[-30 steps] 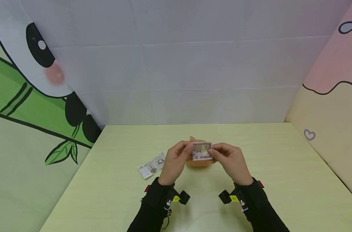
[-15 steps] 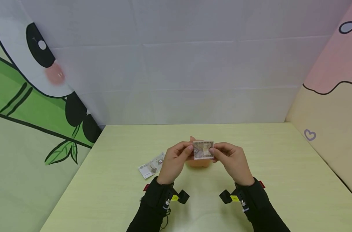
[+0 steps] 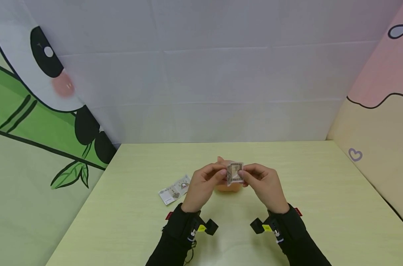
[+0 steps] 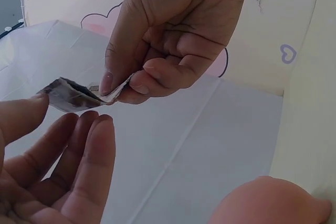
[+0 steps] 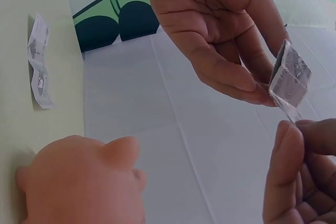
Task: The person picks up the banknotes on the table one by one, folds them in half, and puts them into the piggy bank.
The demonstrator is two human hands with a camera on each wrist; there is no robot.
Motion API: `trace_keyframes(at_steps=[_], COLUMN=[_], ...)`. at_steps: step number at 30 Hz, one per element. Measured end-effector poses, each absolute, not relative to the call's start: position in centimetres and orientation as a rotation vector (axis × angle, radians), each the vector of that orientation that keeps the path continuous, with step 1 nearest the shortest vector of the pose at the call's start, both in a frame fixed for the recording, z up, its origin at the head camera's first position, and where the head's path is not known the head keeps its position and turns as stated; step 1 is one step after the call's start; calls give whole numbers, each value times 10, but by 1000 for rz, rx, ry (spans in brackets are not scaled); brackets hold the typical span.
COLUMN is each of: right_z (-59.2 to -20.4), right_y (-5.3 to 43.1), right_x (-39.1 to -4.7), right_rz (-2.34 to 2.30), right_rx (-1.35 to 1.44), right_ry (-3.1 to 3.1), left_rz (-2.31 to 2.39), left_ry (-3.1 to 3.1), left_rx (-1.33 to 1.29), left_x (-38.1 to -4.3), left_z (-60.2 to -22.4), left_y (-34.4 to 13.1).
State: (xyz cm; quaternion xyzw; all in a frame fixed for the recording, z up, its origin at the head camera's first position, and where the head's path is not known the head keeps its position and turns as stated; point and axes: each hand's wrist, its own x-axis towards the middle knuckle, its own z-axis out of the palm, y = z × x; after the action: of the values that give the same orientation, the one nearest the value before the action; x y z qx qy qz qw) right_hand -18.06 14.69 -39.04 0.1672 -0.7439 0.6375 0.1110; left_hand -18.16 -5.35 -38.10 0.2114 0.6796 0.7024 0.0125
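A folded banknote (image 3: 235, 172) is held up between both hands, in front of a pink piggy bank (image 3: 228, 187). My right hand (image 3: 266, 186) pinches its right end between thumb and fingers. At the other end, my left hand (image 3: 201, 184) has its thumb against the note's folded edge and its fingertips close under it. The left wrist view shows the folded part of the note (image 4: 73, 97) standing partly apart, like a flattened loop. Much of the piggy bank is hidden behind the hands in the head view; its rounded back and ear (image 5: 122, 153) show in the right wrist view.
A second banknote (image 3: 174, 190), creased and whitish, lies on the pale table (image 3: 128, 221) to the left of the piggy bank. A grey-white wall panel (image 3: 214, 92) stands behind the table, with cartoon-printed panels at both sides.
The banknote looks narrower now than before, as its left part is folded over. My left hand has shifted slightly right, toward my right hand; the second banknote and piggy bank stay put.
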Motion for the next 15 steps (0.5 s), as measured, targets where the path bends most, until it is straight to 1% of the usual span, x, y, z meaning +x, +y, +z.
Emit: trace_keyframes(at_steps=[8, 15], right_z=[-391, -392], right_y=[145, 143], right_x=[-180, -179], right_rz=[1868, 1870], right_rx=[517, 517], right_ry=[-2180, -2188], left_rz=[2190, 2190], left_ry=[2048, 2049], left_rx=[750, 767], left_x=[-184, -183], left_z=[-387, -388], left_y=[-51, -49])
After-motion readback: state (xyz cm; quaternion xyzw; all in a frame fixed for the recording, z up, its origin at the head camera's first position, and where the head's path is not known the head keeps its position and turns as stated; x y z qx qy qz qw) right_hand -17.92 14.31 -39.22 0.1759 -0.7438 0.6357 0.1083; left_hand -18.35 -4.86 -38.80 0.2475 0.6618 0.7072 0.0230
